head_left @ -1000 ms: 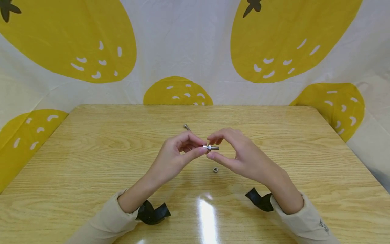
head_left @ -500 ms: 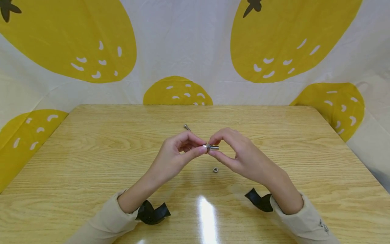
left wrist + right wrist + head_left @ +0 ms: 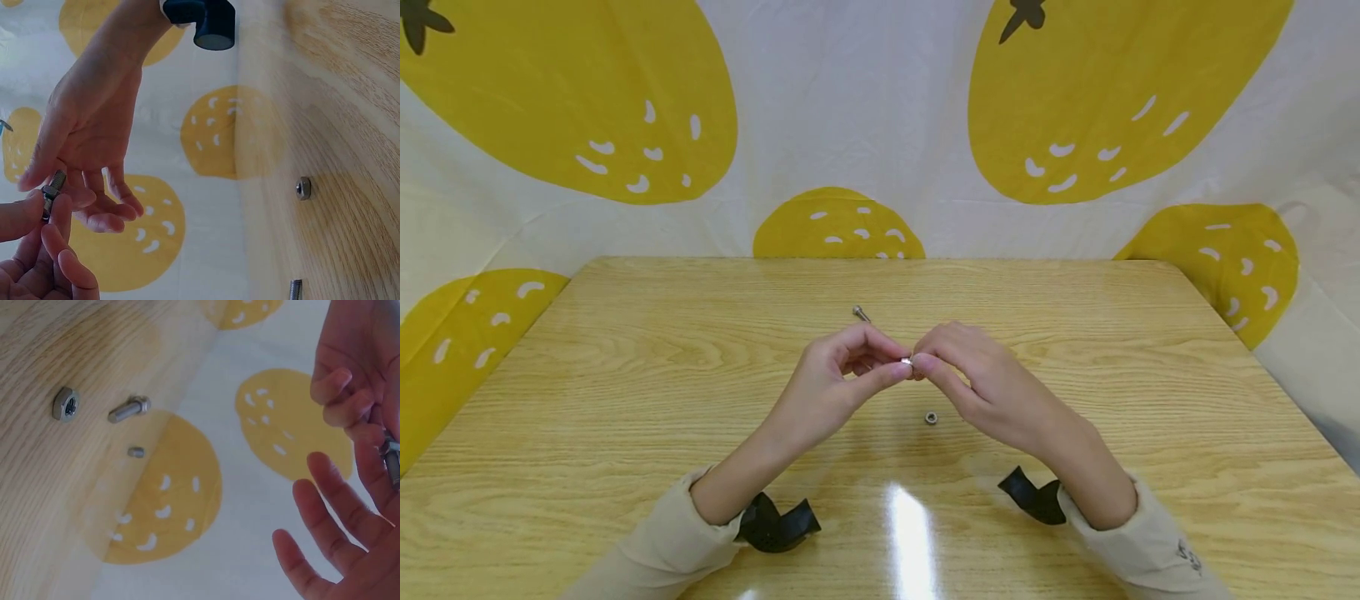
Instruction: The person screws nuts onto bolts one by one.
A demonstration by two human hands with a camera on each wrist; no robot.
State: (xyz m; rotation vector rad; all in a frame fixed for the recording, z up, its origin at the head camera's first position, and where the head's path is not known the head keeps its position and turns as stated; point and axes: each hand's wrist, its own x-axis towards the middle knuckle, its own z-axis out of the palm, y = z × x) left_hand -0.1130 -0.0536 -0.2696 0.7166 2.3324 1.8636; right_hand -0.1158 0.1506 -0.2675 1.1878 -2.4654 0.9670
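Observation:
My left hand pinches a small metal bolt between thumb and forefinger, above the middle of the table. A hex nut sits partway along the held bolt, its threaded end showing beyond the nut in the left wrist view. My right hand has its thumb and forefinger around the nut, meeting the left fingertips. In the head view the right thumb covers most of the bolt. The other right fingers spread loosely in the right wrist view.
A loose hex nut lies on the wooden table below the hands. Behind the left hand lies another bolt, and a short metal cylinder shows near it. A patterned cloth hangs past the far edge.
The right thumb and forefinger, apart around the nut at first, have closed on it. The right hand has rolled and shifted slightly left, hiding the bolt's end. The left hand stays put.

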